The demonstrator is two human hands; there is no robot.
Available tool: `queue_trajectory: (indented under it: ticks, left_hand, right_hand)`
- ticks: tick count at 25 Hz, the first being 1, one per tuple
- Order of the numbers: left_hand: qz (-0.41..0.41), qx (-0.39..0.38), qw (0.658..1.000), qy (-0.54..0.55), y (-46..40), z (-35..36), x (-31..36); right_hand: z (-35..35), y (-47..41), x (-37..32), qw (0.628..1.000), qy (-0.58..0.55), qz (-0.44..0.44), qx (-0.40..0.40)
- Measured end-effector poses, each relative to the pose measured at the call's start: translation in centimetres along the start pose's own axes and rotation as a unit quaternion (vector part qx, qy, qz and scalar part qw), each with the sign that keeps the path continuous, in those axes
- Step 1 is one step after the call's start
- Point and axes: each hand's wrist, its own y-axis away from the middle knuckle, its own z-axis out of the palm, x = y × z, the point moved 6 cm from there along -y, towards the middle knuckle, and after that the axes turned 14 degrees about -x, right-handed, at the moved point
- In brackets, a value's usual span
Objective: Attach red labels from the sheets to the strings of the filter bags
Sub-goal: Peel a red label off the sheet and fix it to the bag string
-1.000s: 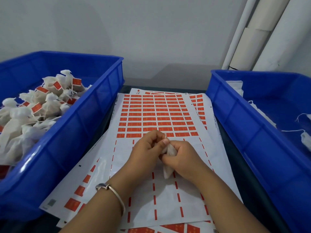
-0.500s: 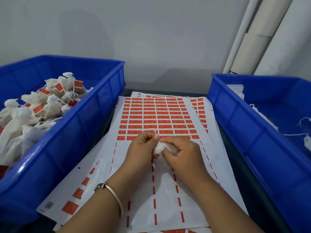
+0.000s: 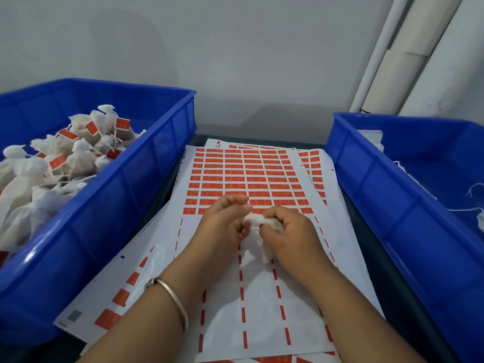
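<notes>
A white filter bag (image 3: 258,233) is bunched between both hands over the label sheet (image 3: 246,176). My right hand (image 3: 290,234) closes around the bag's body. My left hand (image 3: 222,221) pinches the bag's top end with thumb and fingers. The bag's string is hidden among the fingers. The sheet lies flat on the table, its far half filled with rows of red labels, its near half peeled down to thin red strips.
A blue bin (image 3: 125,195) on the left holds several filter bags with red labels attached (image 3: 57,163). A blue bin (image 3: 387,195) on the right holds a few unlabelled white bags and loose strings (image 3: 474,195). More label sheets (image 3: 115,294) lie underneath. White pipes (image 3: 408,53) rise at the back right.
The hands have shifted slightly and reworked the bag: it now lies more sideways between them, with its top end pulled toward my left fingers.
</notes>
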Motion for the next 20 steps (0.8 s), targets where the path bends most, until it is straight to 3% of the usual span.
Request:
queue_trajectory:
  ticks: [3, 6, 8, 16, 20]
  left_hand:
    - [0.020, -0.019, 1.000, -0.002, 0.2, -0.3, 0.6]
    - [0.043, 0.020, 0.986, -0.163, 0.5, -0.1, 0.9]
    - [0.082, 0.034, 0.959, -0.268, 0.7, 0.4, 1.4]
    - [0.148, 0.003, 0.871, -0.469, 1.2, 2.0, 2.2]
    - [0.145, 0.024, 0.857, -0.493, 1.1, 1.6, 2.6]
  right_hand:
    - [0.2, 0.0, 0.5, 0.984, -0.169, 0.048, -0.030]
    - [0.7, 0.0, 0.8, 0.913, -0.393, 0.070, -0.081]
    - [0.8, 0.0, 0.6, 0.872, -0.473, 0.076, -0.101]
    - [0.6, -0.1, 0.8, 0.885, -0.450, 0.086, -0.082]
    - [0.6, -0.2, 0.7, 0.884, -0.453, 0.084, -0.084]
